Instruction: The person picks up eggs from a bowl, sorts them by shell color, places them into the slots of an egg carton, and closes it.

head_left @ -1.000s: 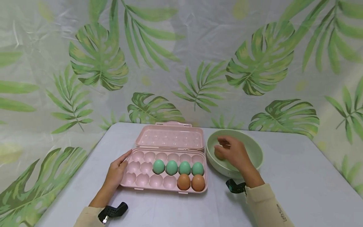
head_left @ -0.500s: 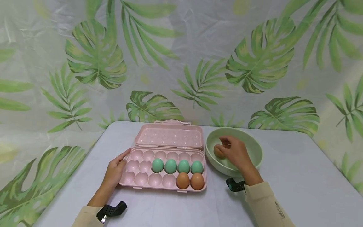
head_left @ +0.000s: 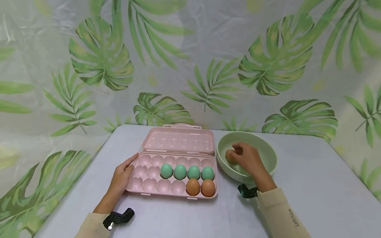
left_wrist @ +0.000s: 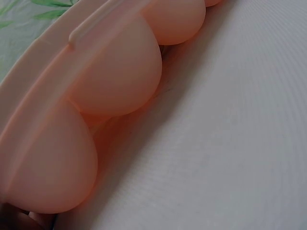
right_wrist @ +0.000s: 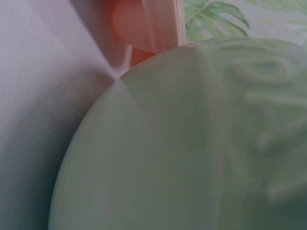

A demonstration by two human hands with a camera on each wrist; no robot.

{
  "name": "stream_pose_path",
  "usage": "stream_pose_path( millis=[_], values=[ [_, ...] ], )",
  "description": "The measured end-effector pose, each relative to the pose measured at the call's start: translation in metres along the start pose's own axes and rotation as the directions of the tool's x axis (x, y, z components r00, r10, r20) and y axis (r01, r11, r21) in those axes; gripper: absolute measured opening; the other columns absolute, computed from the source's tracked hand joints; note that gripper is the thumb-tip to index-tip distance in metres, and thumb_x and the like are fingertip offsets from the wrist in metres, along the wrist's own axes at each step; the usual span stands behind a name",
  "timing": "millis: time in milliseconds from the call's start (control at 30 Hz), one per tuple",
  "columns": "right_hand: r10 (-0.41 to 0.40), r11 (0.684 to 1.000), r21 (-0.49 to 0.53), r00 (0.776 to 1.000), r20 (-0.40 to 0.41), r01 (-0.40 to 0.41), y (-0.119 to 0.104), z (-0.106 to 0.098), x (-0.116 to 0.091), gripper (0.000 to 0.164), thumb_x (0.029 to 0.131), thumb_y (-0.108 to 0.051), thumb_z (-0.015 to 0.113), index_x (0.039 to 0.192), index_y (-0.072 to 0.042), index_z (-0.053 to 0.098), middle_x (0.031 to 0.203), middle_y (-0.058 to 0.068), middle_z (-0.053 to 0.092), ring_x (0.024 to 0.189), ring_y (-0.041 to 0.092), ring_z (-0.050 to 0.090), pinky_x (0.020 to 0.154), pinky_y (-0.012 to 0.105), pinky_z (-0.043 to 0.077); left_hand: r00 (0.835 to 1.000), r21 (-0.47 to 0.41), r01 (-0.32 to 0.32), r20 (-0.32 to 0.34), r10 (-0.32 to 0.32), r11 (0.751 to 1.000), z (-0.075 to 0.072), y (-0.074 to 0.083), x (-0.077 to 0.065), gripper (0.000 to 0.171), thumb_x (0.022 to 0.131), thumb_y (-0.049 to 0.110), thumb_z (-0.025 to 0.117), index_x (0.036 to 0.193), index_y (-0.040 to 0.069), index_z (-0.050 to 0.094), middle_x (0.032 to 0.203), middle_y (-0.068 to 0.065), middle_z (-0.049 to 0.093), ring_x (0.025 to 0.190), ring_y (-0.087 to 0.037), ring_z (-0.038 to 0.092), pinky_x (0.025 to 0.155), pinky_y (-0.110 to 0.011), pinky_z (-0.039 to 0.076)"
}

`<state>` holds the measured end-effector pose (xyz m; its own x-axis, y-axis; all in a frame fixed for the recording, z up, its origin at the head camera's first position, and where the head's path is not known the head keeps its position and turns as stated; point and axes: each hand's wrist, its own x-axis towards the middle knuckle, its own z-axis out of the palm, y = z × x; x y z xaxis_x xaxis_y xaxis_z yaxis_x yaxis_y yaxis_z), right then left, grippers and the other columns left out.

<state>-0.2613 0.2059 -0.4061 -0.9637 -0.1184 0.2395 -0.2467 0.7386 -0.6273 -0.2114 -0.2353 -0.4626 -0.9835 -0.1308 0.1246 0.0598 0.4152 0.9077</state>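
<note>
Apparently pinched: the brown egg point(head_left: 230, 156) in the green bowl point(head_left: 268, 157), near the bowl's left wall, thumb and fingers of the right hand point(head_left: 249, 160) curled onto it; firmness of contact cannot be told, fingertips being partly hidden. Left hand point(head_left: 121, 175) grips the left end of the pink carton point(head_left: 163, 186), fingers clamped on its edge. Carton sits on the desk point(head_left: 306, 178), lid point(head_left: 178, 140) folded back; 4 green eggs point(head_left: 180, 172) in the middle row, 2 brown eggs point(head_left: 192, 187) in the front row, right end. Handling, by judgement: egg light, smooth, rather slippery, stiff-shelled; real or toy unclear, so treat as fragile. Best hold is across the widest part, thumb opposite 2 or 3 fingertips, light even squeeze; a grip near either end would likely slip. Bowl wall leaves little room on the egg's left, so reach is best from above. Carton looks like light, thin plastic, slightly bendy; the rim at the short end makes a good handhold, clear of the hollows.
</note>
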Motion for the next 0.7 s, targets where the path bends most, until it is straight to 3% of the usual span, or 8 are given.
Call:
stream_pose_path(
  millis=[700],
  values=[
    [0.011,0.999,-0.038,0.996,0.090,-0.008,-0.0001,0.0005,0.0005,0.035,0.089,-0.019,0.068,0.115,0.003,0.065,0.106,0.019,0.068,0.099,0.034,0.063,0.087,0.047,0.050,1.000,-0.028,0.000,0.013,0.000,1.000,0.0002,0.0016,-0.0010,0.044,0.101,0.008,0.038,0.143,0.008,0.047,0.150,-0.007,0.041,0.143,-0.024,0.026,0.117,-0.044,0.020]
  ],
)
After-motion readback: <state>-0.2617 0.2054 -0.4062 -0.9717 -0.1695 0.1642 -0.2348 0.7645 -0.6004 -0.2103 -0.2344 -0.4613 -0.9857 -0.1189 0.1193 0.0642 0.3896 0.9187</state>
